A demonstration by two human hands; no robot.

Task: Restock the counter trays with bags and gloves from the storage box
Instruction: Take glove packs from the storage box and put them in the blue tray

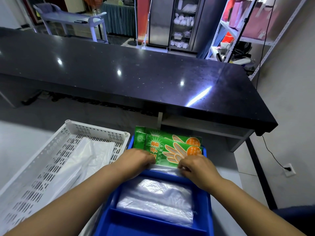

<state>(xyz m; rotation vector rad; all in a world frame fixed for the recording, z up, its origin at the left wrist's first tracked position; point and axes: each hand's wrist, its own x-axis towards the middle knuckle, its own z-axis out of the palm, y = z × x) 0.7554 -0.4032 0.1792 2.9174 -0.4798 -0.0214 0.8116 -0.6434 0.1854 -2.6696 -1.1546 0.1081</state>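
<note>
Several glove packs (170, 148) in blue tray (209, 203); left hand (136, 158), right hand (198, 167) pinch them.

Covering lower edge of glove packs (172, 148) with left hand (136, 160) and right hand (197, 166); blocking part of printed text. Hiding rear packs behind front one, so counting not possible. Cutting blue tray (144, 218), white basket (95, 132) and both forearms at bottom edge. Blurring small items inside far cabinet (183, 23).

Basket (95, 129) left of tray (144, 217), apparently touching.
</note>
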